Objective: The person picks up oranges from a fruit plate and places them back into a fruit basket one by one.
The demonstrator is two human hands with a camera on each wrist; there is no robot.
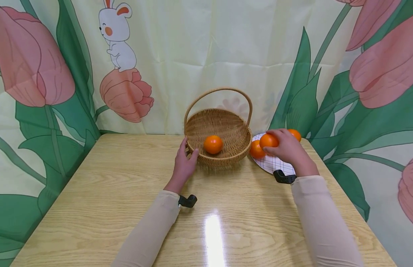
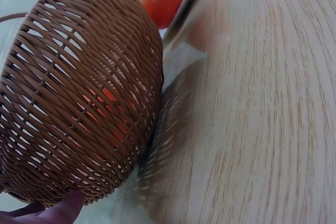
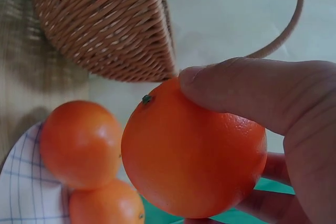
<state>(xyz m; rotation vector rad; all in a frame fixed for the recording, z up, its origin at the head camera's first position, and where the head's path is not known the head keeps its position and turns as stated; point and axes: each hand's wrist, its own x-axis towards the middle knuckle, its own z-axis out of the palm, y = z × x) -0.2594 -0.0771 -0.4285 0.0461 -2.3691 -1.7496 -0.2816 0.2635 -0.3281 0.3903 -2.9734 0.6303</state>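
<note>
A wicker basket (image 1: 224, 161) with a tall arched handle stands at the back middle of the table, one orange (image 1: 213, 144) inside it. My left hand (image 1: 184, 165) holds the basket's left side, its thumb (image 2: 65, 209) against the weave. Over the plate (image 1: 276, 165), to the right of the basket, my right hand (image 1: 288, 148) grips another orange (image 3: 194, 153) between thumb and fingers. This orange's green stem spot faces the basket in the right wrist view. More oranges lie on the plate, one (image 1: 256, 150) close by the basket and one (image 1: 295, 134) behind my right hand.
The wooden table (image 1: 126, 185) reaches back to a curtain (image 1: 179, 44) printed with tulips and a rabbit. The plate has a white checked surface and sits near the table's back right corner. The basket's handle (image 1: 226, 89) rises above its opening.
</note>
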